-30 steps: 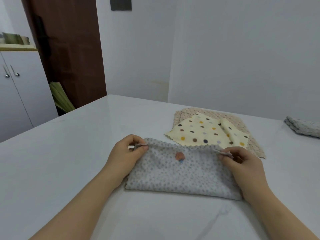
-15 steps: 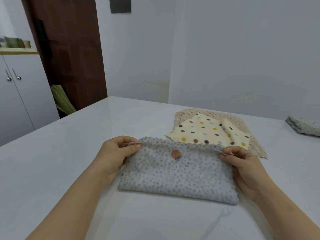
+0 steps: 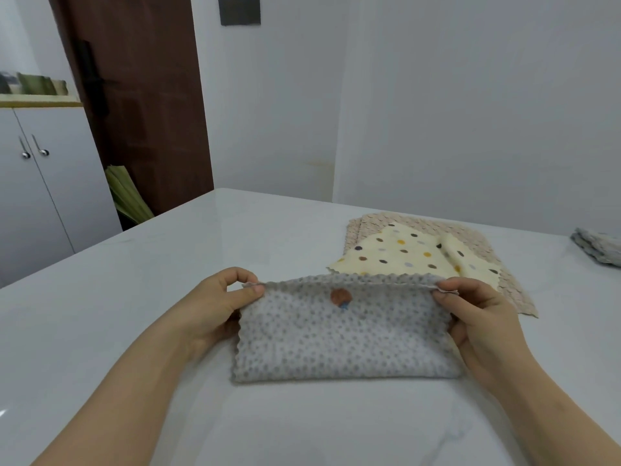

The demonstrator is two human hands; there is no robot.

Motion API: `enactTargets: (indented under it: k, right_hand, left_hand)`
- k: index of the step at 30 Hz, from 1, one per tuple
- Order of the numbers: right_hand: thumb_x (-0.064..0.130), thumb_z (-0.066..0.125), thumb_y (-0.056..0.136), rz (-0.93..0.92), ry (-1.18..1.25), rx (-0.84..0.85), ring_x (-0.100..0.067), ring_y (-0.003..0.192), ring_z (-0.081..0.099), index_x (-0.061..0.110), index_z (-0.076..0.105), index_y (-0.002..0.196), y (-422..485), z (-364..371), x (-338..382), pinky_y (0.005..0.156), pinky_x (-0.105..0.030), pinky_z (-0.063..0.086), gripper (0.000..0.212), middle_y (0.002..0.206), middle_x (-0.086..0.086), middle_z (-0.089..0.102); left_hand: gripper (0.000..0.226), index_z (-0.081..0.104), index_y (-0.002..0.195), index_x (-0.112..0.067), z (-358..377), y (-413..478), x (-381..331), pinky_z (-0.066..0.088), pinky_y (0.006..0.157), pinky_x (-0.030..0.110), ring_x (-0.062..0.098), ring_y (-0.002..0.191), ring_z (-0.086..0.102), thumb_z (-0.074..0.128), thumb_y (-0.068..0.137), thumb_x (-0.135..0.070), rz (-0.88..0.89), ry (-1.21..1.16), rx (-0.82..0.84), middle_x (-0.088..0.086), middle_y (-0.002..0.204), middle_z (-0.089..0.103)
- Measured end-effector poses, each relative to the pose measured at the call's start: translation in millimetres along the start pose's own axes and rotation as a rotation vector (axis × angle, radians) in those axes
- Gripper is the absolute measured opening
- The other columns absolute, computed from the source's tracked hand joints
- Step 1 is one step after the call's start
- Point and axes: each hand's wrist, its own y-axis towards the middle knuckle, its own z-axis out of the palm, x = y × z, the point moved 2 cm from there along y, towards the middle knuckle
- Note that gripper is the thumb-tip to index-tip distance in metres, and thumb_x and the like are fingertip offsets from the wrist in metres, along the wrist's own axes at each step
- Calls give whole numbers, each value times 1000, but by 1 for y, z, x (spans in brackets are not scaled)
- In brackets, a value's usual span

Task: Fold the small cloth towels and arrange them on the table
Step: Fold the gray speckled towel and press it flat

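Observation:
A grey dotted towel (image 3: pixel 342 341) with a small orange mark lies folded in half on the white table (image 3: pixel 134 297), its fold toward me. My left hand (image 3: pixel 215 307) pinches its far left corner. My right hand (image 3: pixel 477 317) pinches its far right corner. The far edge is raised a little off the table between the two hands. Behind it a cream polka-dot towel (image 3: pixel 413 253) lies spread on top of a beige scalloped towel (image 3: pixel 376 223).
A folded grey towel (image 3: pixel 598 245) sits at the table's right edge. Walls stand close behind the table. To the left are a brown door (image 3: pixel 141 105), a white cabinet (image 3: pixel 43 183) and green folded material (image 3: pixel 126 196) on the floor.
Both hands have kept their pinch on the far corners and lifted that edge slightly. The towel has shifted a little to the left and toward me.

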Motion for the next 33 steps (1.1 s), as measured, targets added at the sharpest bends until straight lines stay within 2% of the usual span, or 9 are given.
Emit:
enactTargets:
  k: [5,8,12,17,20,24,27,30,33]
  right_hand:
    - [-3,60,76,13,34,63,-3,48,60,21,66,51,-2,7,16,45,-13,48,35,54,8,63]
    - [-1,57,82,28,-18,55,-4,46,59,18,65,61,-4,7,22,43,-14,48,29,54,7,62]
    - [1,63,83,32,-415,2,2,37,48,11,65,74,-7,0,4,35,-10,37,13,64,0,62]
    - [4,63,81,-93,-853,38,-11,71,61,20,67,72,-5,0,-4,57,-19,43,19,81,8,68]
    - [5,65,80,-53,-836,48,-14,78,63,18,69,73,-4,0,-7,66,-25,47,16,82,6,69]
    - [7,67,81,-35,-694,19,-19,73,61,14,70,71,-3,-3,-7,64,-28,46,13,77,-1,70]
    - [8,70,79,-46,-586,-26,-10,65,59,13,71,70,-4,-4,-7,59,-23,43,10,64,6,68]
    - [9,70,78,-70,-497,-59,4,51,54,15,70,71,-5,-5,-6,49,-12,44,9,53,15,64]
    - [10,70,79,-79,-411,-90,5,47,52,16,70,71,-3,-8,-7,42,-7,40,10,53,15,64]
  left_hand:
    - [14,56,68,-16,1,-11,-11,42,41,16,8,45,50,58,81,-12,118,-240,43,-1,59,56]
    - [12,56,67,-13,5,-9,-11,50,44,15,9,46,58,58,79,-12,77,-347,78,0,58,62]
    - [18,55,66,-9,6,7,4,48,46,19,13,54,57,61,82,-4,13,-152,-28,4,67,61]
    - [19,57,67,-13,3,15,12,46,59,25,19,78,62,67,78,-2,207,368,-205,-4,87,64]
    - [19,58,66,-15,4,15,12,46,61,27,14,77,64,69,77,-4,242,449,-233,-6,84,65]
    - [19,59,64,-13,4,14,13,41,57,26,18,68,58,72,75,-3,225,372,-252,0,74,64]
    - [18,59,65,-12,2,11,14,41,57,27,20,70,58,71,76,-3,218,263,-252,2,83,65]
    - [16,59,69,-8,0,10,12,43,60,29,20,66,54,69,77,2,145,100,-195,10,76,60]
    - [17,57,69,-8,-2,8,9,46,60,28,19,60,55,66,78,4,74,-12,-127,10,70,62]
